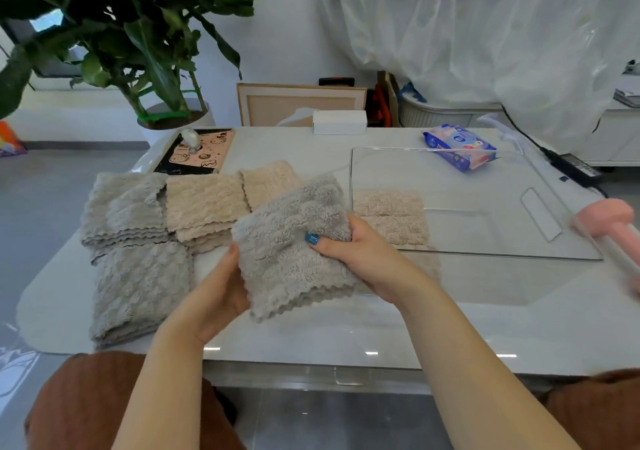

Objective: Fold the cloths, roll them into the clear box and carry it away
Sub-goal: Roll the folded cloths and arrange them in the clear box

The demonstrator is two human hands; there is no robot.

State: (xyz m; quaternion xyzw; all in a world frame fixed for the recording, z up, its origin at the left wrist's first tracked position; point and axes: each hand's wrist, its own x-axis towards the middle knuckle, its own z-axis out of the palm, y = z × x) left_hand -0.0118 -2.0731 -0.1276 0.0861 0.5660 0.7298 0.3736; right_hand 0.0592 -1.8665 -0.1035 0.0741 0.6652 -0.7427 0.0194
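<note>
I hold a folded grey cloth (291, 241) just above the white table (450, 318). My left hand (221, 290) grips its left edge from below, and my right hand (360, 252) grips its right edge with the thumb on top. The clear box (485, 241) stands to the right, with a beige cloth (391, 217) lying in its near left corner. To the left lie folded grey cloths (138, 283) near me, another grey stack (128, 207) behind them, and beige cloths (204, 203) in the middle.
A pack of wipes (460, 144) lies behind the box. A pink-topped object (609, 221) sits at the right edge. A white carton (339, 122), a patterned mat (197, 153) and a potted plant (138, 34) are at the back. A black cable (568, 165) runs at far right.
</note>
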